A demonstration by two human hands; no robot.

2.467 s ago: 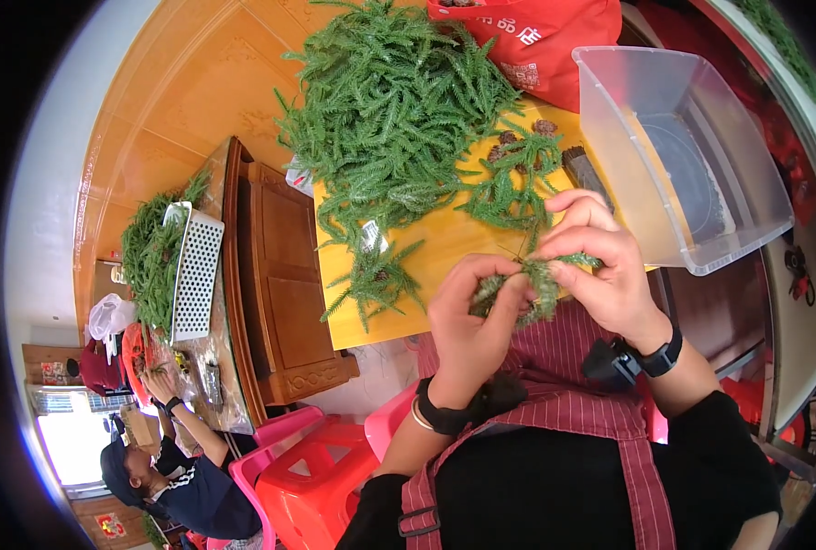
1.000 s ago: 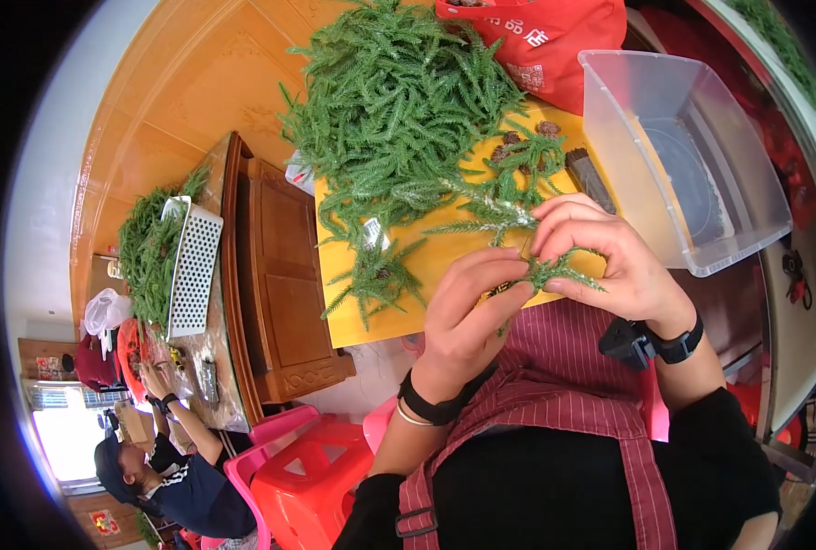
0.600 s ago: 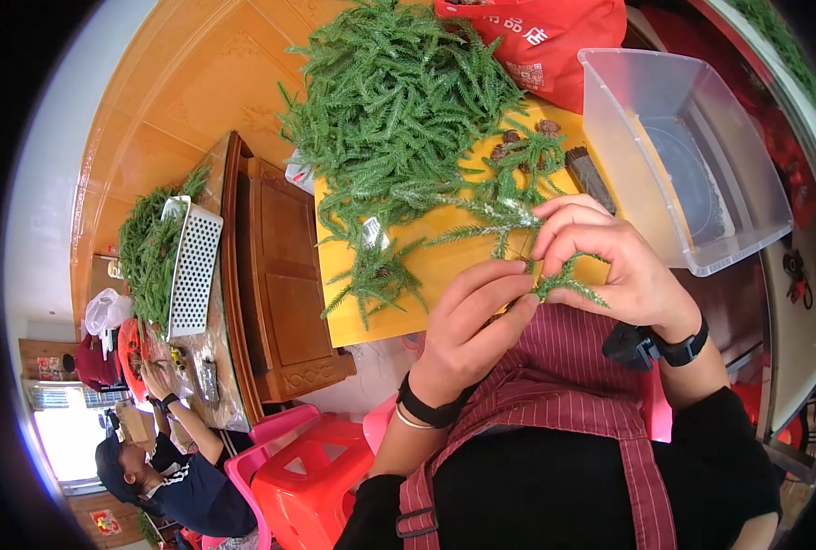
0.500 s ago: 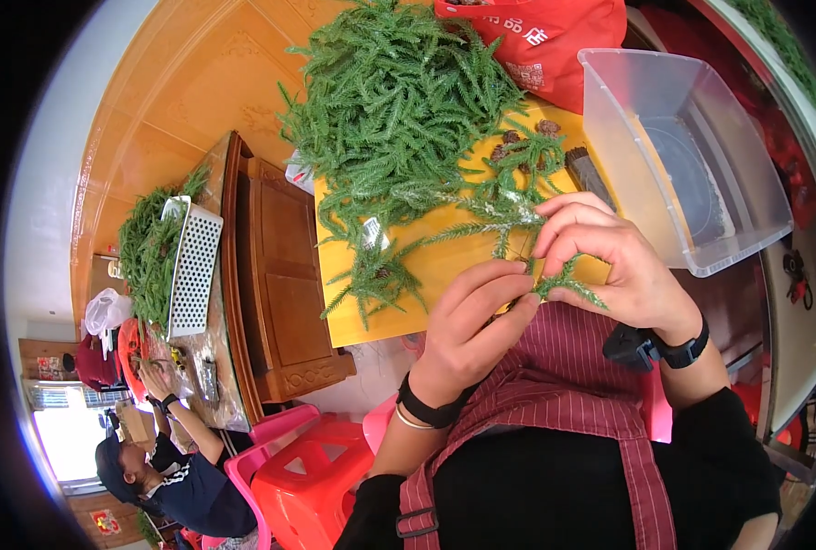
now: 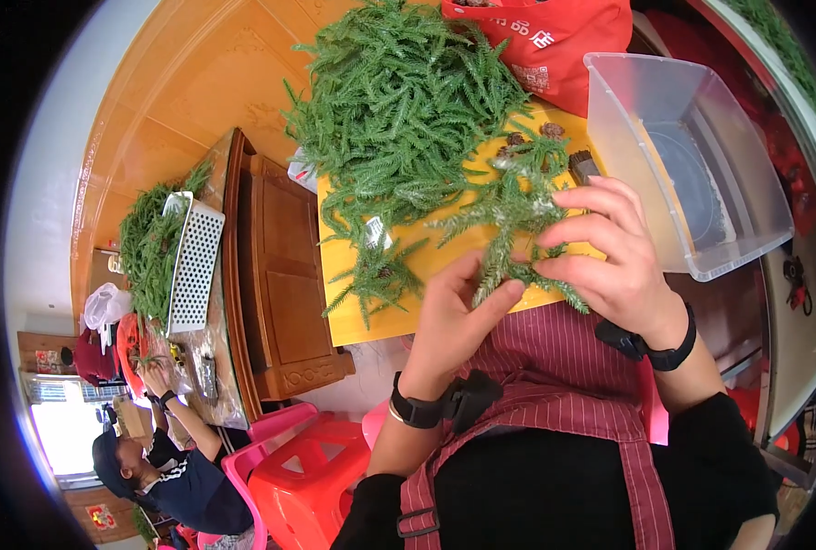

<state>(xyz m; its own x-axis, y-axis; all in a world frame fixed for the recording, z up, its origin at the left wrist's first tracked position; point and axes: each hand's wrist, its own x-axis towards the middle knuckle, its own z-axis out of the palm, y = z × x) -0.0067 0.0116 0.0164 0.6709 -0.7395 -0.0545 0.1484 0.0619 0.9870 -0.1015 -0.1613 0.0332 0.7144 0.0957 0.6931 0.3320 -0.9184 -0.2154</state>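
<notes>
Above the table's near edge I hold an artificial pine sprig (image 5: 504, 225), green with white frosted tips. My left hand (image 5: 463, 307) is closed around its lower end, the thumb lying along the stem. The curled fingers of my right hand (image 5: 614, 261) pinch one of its side branches from the right. A second sprig with a pine cone (image 5: 380, 280) lies left of my hands, beside a small white tag (image 5: 377, 233). Beyond them rises a large heap of green pine sprigs (image 5: 408, 110). Several brown pine cones (image 5: 552, 130) lie behind the held sprig.
The yellow table (image 5: 358, 321) carries the heap, a red bag (image 5: 564, 46) and a dark bundle of stems (image 5: 584, 165). At the right stands a clear plastic bin (image 5: 642, 174). A person (image 5: 188, 477) works at another table at left, near a white perforated basket (image 5: 197, 266) and red stool (image 5: 303, 486).
The sprig has been turned so its frosted branches spread upright toward me. My left hand has rolled over, thumb now on top; my right fingers have opened somewhat and shifted along the branches.
</notes>
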